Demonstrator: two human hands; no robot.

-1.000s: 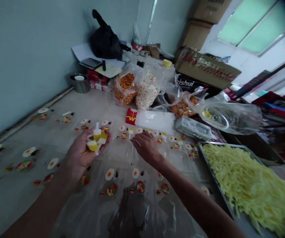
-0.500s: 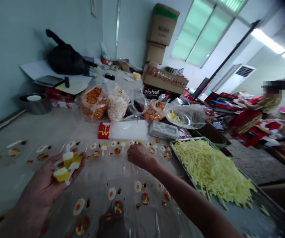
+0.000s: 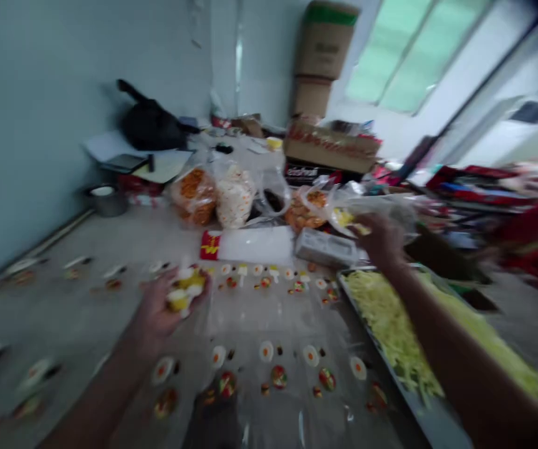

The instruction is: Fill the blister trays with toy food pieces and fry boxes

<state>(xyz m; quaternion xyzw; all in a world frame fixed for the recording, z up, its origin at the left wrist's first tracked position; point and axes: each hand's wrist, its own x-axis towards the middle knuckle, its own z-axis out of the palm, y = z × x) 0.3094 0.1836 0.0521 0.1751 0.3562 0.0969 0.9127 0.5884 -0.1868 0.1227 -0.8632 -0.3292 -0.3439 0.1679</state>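
Note:
My left hand [image 3: 163, 312] is cupped palm up above the table, closed round several small yellow-and-white popsicle-shaped pieces [image 3: 185, 292]. Stretched out to the back right, my right hand [image 3: 383, 240] is at an open clear plastic bag [image 3: 402, 212] with small yellow pieces [image 3: 343, 216] in it. Motion smears its fingers, so I cannot see a grip. Rows of small pieces lie on clear plastic across the table: fried-egg shapes [image 3: 265, 351], round red-and-green discs [image 3: 278, 376] and tiny burger-like bits [image 3: 265, 389]. Several popsicle-shaped pieces [image 3: 274, 273] lie in the back row.
A metal tray [image 3: 376, 340] heaped with pale yellow strips [image 3: 390, 324] stands under my right forearm. Behind the rows are a grey box [image 3: 325, 247], a white packet with a red end [image 3: 254, 244] and filled plastic bags [image 3: 235, 198]. Cardboard boxes [image 3: 327, 47] are stacked behind.
My right hand has moved from the back row of pieces to the plastic bag at the right. The view has swung right; my left hand still holds the popsicle-shaped pieces.

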